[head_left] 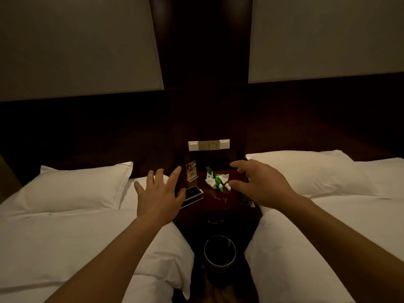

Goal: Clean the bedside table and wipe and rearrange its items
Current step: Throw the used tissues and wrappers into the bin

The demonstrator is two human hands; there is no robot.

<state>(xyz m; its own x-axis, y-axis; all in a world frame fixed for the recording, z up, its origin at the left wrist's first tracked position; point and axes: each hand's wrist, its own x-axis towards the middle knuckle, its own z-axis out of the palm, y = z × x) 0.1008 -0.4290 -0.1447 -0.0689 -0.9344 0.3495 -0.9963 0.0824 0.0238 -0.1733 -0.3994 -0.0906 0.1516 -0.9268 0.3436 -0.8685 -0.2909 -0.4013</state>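
A dark wooden bedside table (215,202) stands between two beds. On it lie crumpled white tissues with a green wrapper (217,180), an upright card stand (191,170) at the back left, and dark flat cards (193,193) at the left edge. My left hand (158,193) hovers with its fingers spread over the table's left edge and holds nothing. Just to the right of the tissues is my right hand (260,183), fingers loosely extended toward them and empty.
White pillows (72,189) and bedding flank the table on both sides. A round dark waste bin (219,252) sits on the floor in front of the table. A switch and socket panel (208,145) is on the dark wall behind.
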